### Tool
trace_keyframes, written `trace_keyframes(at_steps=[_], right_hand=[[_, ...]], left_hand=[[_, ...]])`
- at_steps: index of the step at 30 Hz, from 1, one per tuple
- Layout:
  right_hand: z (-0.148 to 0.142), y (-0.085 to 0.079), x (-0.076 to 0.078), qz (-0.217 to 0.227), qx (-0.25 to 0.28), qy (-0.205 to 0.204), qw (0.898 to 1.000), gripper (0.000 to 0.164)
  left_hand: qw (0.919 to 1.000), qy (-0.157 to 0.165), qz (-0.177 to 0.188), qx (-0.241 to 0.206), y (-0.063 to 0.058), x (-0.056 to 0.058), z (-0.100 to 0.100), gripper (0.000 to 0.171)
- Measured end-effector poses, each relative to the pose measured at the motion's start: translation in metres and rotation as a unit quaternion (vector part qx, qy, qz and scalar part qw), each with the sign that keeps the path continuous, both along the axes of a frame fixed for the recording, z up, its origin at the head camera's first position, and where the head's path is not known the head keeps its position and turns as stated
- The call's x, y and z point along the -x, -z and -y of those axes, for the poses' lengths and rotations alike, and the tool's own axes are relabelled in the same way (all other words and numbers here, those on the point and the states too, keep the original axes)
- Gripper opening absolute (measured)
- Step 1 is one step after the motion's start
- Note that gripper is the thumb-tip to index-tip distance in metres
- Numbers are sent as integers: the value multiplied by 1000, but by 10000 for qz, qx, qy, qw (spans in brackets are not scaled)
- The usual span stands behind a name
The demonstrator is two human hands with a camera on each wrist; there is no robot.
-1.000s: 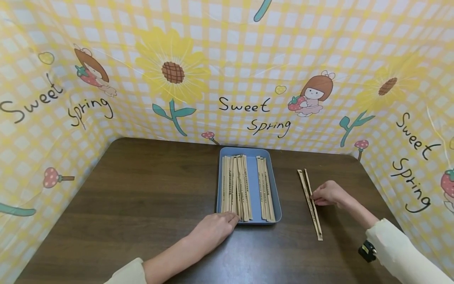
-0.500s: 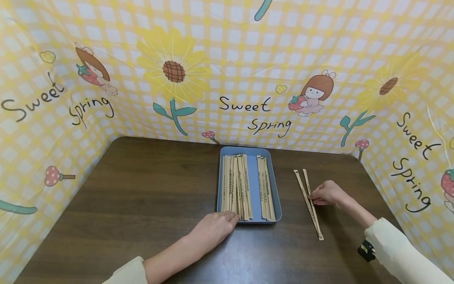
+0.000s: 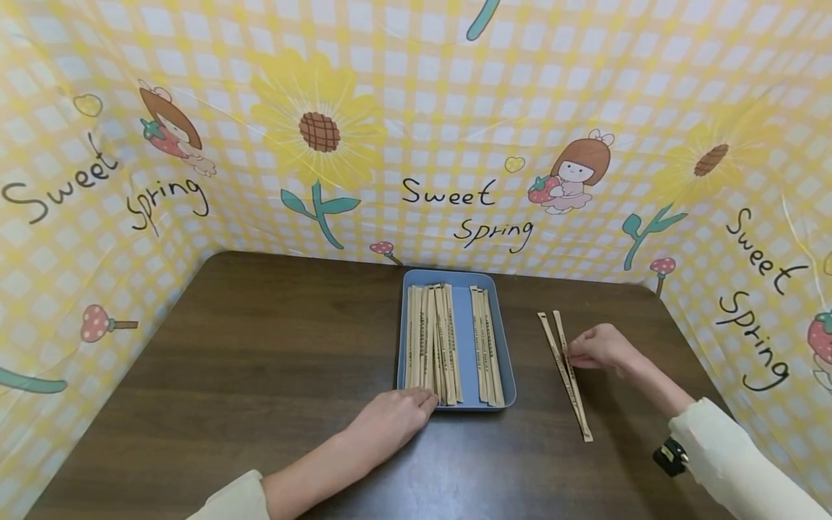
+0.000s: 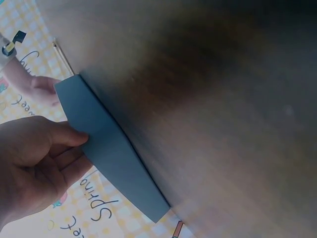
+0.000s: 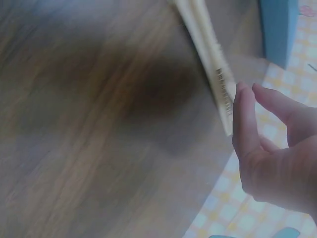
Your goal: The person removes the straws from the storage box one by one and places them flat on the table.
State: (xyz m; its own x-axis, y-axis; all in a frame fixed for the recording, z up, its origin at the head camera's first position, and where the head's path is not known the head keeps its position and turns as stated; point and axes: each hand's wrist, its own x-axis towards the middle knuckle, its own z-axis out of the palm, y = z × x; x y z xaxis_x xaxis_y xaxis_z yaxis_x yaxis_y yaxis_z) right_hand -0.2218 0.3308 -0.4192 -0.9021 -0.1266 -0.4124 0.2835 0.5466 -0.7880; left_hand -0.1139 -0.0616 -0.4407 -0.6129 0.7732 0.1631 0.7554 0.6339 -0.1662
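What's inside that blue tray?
The blue tray holds slim paper-wrapped sticks: a larger group at left, a smaller one at right, bare floor between. The left hand hides the near-left corner; the sticks cover whatever lies beneath them.

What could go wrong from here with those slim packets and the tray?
The two loose packets converge at their near ends, so if the right hand lifts one, the other might drag along. The left hand grips the near wall of the blue tray; a tug there could slide it and jumble the packets inside.
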Motion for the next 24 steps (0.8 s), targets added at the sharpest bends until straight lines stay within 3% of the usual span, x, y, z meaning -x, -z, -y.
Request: trace_keyframes(at_steps=[5, 12, 24], right_hand=[[10, -8, 1, 325, 712, -14, 9969, 32], [30, -15, 0, 641, 1770, -42, 9821, 35], [63, -15, 1, 668, 2001, -328, 9769, 39]], left_hand=[[10000, -9, 31, 26, -1, 0, 0, 32], [9999, -2, 76, 100, -3, -1, -1, 33], [10000, -6, 18, 57, -1, -1, -1, 33]])
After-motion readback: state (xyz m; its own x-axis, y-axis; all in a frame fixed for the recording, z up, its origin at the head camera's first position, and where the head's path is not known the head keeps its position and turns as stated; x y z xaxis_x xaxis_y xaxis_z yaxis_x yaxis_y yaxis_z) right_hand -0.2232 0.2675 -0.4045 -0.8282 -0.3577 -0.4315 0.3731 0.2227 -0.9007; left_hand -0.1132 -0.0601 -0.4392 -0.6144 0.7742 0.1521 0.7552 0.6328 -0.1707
